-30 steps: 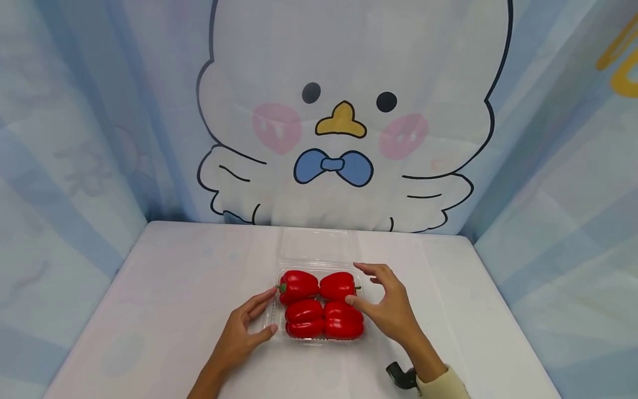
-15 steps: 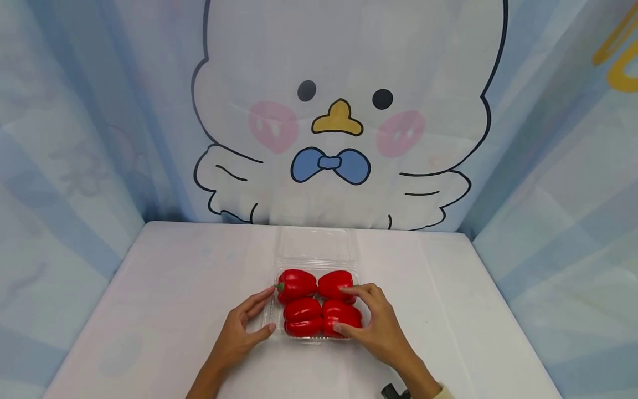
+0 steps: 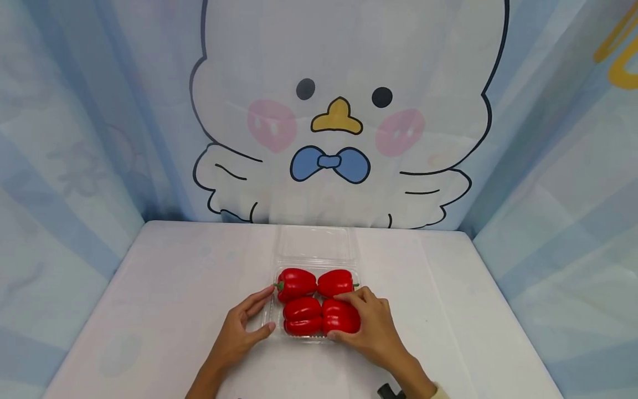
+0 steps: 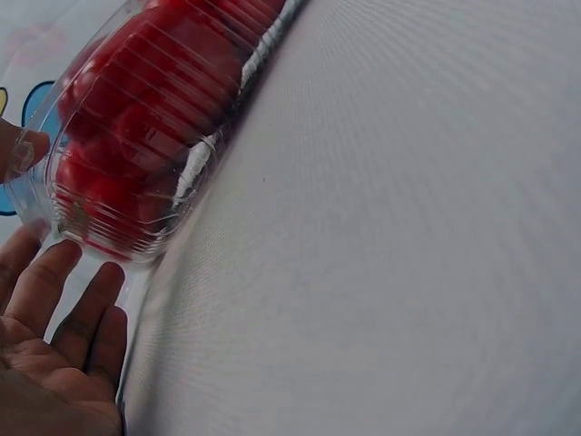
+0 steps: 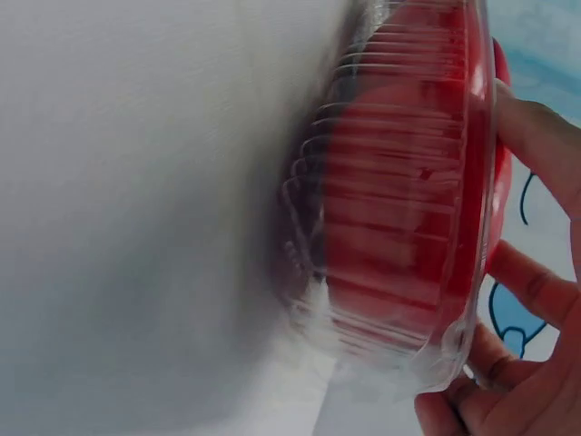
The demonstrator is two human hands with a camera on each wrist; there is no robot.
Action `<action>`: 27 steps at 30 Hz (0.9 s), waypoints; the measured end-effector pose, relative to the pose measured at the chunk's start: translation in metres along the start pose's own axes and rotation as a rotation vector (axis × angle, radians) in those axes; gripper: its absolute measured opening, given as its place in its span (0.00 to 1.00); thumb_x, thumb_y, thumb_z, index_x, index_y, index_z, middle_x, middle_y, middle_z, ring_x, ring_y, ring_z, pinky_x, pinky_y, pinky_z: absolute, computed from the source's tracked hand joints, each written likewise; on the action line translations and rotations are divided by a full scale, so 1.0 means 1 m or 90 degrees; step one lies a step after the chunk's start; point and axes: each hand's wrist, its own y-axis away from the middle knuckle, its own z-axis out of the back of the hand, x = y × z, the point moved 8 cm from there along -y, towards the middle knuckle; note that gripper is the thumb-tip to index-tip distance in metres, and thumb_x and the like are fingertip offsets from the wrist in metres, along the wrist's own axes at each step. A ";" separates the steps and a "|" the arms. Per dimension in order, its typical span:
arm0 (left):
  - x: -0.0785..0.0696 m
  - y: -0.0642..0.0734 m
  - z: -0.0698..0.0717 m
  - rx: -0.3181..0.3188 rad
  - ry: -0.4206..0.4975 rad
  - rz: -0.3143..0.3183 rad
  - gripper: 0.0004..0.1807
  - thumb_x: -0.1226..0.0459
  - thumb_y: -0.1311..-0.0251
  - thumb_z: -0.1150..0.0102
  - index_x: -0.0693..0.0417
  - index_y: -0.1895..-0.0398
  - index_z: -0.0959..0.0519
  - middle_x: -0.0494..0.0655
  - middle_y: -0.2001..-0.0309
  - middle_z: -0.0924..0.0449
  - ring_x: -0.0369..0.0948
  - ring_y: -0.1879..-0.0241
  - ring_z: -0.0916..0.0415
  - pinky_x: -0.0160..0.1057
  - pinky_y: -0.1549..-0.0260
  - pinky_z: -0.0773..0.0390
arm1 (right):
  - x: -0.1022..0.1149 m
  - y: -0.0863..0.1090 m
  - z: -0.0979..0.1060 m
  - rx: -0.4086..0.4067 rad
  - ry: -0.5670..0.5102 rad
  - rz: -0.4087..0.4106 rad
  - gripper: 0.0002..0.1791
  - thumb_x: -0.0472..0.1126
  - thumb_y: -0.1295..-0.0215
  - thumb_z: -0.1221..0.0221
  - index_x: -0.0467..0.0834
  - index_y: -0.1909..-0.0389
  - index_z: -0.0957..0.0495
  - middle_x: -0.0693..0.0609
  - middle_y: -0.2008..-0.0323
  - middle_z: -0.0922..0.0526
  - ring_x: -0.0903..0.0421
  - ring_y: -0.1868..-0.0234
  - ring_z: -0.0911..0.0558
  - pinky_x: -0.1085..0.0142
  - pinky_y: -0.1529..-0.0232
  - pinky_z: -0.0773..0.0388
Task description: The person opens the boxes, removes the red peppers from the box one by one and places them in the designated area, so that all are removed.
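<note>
Printed curtain point(image 3: 339, 61) behind — open lid point(image 3: 315, 244) between it and peppers point(image 3: 296, 284).

The bell peppers point(image 3: 341, 316) are coloured bright red, and a green stem point(image 3: 280, 285) is seen. The transparent box point(image 5: 381, 341) is patterned with parallel ribs point(image 5: 390, 109). On the pale blue and white curtain point(image 3: 75, 111), a white bird point(image 3: 344, 50) is outlined in black, decorated with pink cheeks point(image 3: 271, 126), a yellow beak point(image 3: 336, 118) and a blue bow tie point(image 3: 329, 162). The whitish tabletop point(image 3: 199, 271) is marked with faint bluish spots point(image 3: 119, 354). The sleeve point(image 3: 441, 393) is coloured cream.
</note>
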 end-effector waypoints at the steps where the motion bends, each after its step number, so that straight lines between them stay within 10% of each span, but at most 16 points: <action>1: 0.000 0.000 0.000 0.001 0.001 0.001 0.39 0.69 0.36 0.28 0.50 0.22 0.30 0.50 0.23 0.28 0.29 0.25 0.32 0.16 0.30 0.44 | 0.001 -0.001 -0.001 0.006 0.004 -0.002 0.40 0.59 0.57 0.16 0.56 0.40 0.17 0.60 0.53 0.22 0.59 0.47 0.23 0.56 0.49 0.29; 27: 0.001 0.000 0.000 0.003 0.016 0.016 0.39 0.68 0.36 0.27 0.52 0.22 0.30 0.49 0.22 0.28 0.24 0.27 0.32 0.16 0.30 0.45 | 0.003 -0.003 0.006 0.012 -0.100 -0.035 0.38 0.55 0.61 0.14 0.60 0.44 0.17 0.64 0.49 0.23 0.57 0.42 0.24 0.55 0.46 0.16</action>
